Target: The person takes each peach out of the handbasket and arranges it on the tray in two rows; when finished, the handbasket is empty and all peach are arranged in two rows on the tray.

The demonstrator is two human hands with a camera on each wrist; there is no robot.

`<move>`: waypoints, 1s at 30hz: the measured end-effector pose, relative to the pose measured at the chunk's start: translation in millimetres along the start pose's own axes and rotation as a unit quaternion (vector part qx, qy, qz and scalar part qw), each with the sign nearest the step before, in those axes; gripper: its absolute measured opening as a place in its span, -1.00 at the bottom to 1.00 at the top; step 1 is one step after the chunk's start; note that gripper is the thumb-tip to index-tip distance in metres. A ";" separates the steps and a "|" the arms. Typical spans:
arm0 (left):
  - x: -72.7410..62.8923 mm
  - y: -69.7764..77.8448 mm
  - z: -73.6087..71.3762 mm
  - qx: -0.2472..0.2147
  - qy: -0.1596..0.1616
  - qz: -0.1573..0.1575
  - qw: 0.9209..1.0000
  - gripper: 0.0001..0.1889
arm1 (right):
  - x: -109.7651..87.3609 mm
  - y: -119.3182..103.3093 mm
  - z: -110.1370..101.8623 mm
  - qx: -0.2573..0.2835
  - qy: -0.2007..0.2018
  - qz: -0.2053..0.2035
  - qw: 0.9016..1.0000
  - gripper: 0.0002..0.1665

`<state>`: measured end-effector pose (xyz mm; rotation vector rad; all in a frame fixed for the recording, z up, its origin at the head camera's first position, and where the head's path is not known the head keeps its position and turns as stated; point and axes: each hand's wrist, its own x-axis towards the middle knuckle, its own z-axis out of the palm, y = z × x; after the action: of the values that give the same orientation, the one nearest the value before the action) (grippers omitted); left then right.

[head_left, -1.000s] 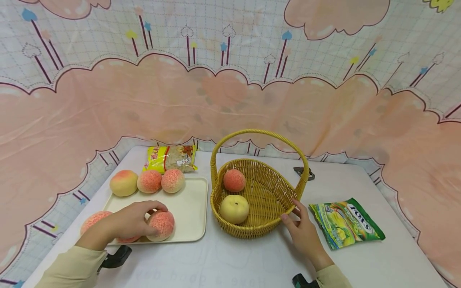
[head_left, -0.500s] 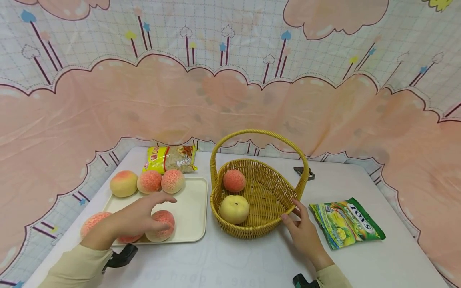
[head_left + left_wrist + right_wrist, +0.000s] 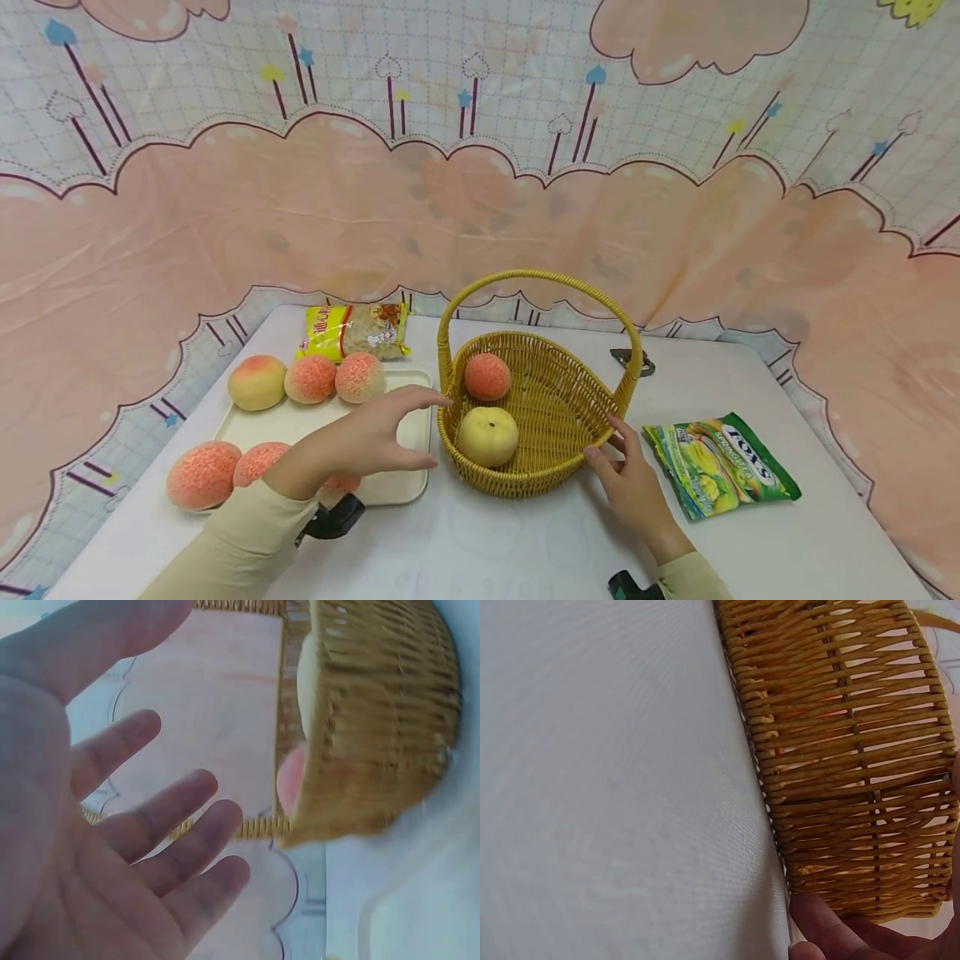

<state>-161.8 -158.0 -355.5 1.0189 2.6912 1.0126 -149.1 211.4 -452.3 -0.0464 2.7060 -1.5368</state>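
My left hand (image 3: 375,433) is open and holds nothing, thumb and fingers spread, at the left rim of the wicker basket (image 3: 525,483). In the left wrist view the left palm and fingers (image 3: 187,802) show beside the basket wall (image 3: 375,735). Inside the basket sit a reddish peach (image 3: 487,377) and a yellow peach (image 3: 487,436). My right hand (image 3: 633,492) grips the basket's right end, fingertips at the rim and thumb against the outer wall. Behind my left forearm, a pink peach (image 3: 341,486) is partly hidden on the cream tray (image 3: 412,433).
Three peaches (image 3: 311,379) line the tray's back edge; two more pink ones (image 3: 202,475) lie at its front left. A yellow snack bag (image 3: 356,331) is behind the tray. Right of the basket lie a green Fox's candy bag (image 3: 723,467) and a small black object (image 3: 633,361).
My left hand has let go of the pink peach at the tray's front and moved right to the basket's rim. That peach stays on the tray. The right hand has not moved.
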 end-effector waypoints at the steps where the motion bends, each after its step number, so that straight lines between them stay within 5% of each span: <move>1: 5.1 1.7 2.0 0.002 -0.003 0.004 1.000 -0.34 | -0.1 0.2 0.1 0.001 0.000 0.000 1.000 -0.21; 16: 67.6 8.0 32.8 -0.013 -0.045 -0.003 0.999 -0.31 | -0.8 -0.7 0.1 0.001 0.001 0.003 1.000 -0.21; 30: 88.8 2.7 50.8 -0.002 -0.079 -0.035 0.996 -0.32 | -0.8 -0.5 0.2 0.003 0.003 0.000 1.000 -0.21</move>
<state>-213.7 -73.5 -380.7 0.9539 2.5775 0.8849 -148.3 211.0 -452.0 -0.0419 2.7059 -1.5469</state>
